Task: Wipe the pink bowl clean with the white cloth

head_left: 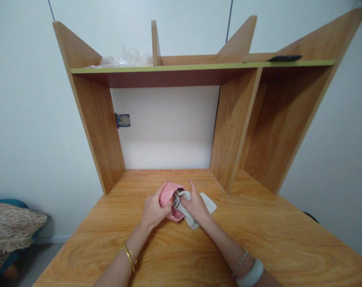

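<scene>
My left hand (153,210) is closed around a pink cup (168,194), holding it tilted on its side just above the wooden desk (258,235). My right hand (194,205) is closed on a grey-white cloth (207,203) and presses part of it into the cup's mouth. The rest of the cloth lies on the desk under and to the right of that hand. The inside of the cup is mostly hidden by the cloth and fingers.
A wooden hutch with side panels (99,131) and a divider (233,127) rises at the desk's back. Its upper shelf (199,65) carries crumpled clear plastic (125,59) at left and a dark flat object (284,58) at right. A patterned cushion (10,225) sits low at left.
</scene>
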`<state>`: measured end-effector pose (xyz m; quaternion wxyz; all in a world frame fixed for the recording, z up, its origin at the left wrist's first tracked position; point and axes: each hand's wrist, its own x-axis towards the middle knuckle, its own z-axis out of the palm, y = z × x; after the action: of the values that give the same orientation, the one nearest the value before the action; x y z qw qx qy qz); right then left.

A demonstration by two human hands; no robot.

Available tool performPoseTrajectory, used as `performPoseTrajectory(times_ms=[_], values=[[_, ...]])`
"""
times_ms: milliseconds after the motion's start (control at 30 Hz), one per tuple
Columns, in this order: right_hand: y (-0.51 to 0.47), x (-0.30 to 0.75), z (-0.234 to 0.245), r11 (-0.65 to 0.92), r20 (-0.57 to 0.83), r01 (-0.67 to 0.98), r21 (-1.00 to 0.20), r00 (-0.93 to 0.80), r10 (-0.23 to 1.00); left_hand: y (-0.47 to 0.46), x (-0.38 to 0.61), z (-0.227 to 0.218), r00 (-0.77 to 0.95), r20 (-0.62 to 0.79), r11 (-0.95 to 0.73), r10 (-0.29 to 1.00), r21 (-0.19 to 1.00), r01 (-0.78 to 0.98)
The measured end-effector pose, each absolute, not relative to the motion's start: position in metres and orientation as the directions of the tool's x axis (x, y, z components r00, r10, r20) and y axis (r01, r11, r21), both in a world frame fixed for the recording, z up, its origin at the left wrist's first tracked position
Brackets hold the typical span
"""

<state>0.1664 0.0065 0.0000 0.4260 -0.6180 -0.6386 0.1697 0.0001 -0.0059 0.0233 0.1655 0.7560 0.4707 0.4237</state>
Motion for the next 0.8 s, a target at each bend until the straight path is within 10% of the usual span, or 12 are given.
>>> performPoseTrajectory(times_ms=[800], values=[[0.023,0.172,-0.006,0.197,0.28,0.273,-0.941,0.307,0.91,-0.003,0.029,-0.004,0.183,0.428,-0.459,0.885,0.87,0.182]])
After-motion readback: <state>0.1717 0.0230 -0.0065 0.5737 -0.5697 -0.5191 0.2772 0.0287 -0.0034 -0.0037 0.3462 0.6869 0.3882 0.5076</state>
